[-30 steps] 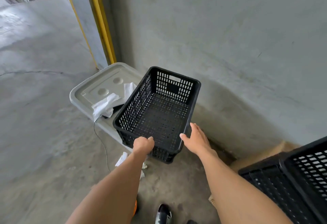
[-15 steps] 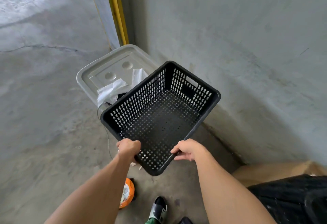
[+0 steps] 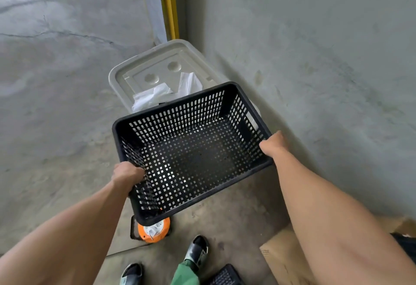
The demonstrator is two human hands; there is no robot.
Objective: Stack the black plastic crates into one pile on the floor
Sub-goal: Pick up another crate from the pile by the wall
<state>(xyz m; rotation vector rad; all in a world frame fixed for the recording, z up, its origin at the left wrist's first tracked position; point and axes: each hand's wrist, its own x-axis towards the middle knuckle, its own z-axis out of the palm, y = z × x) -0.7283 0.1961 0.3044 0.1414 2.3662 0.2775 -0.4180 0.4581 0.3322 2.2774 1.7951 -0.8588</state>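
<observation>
Both hands, left (image 3: 127, 174) and right (image 3: 274, 144), are gripping the empty crate (image 3: 191, 149) by opposite rims, carrying it above the floor; keeping it level should help nesting.

The black crate (image 3: 191, 149) is moulded in matt plastic, perforated all over with small slots, its rim smooth. The grey bin lid (image 3: 157, 68) is made of smooth plastic with a faint sheen, and crumpled white paper (image 3: 153, 97) is laid on it. The floor (image 3: 56, 82) is formed of bare concrete — cracked, mottled and rough. The wall (image 3: 315, 59) is finished in matt grey, scuffed in places. A flat sheet of brown cardboard (image 3: 281, 260) is seen, dull and unprinted. The shoes (image 3: 198, 251) are glossy black.
</observation>
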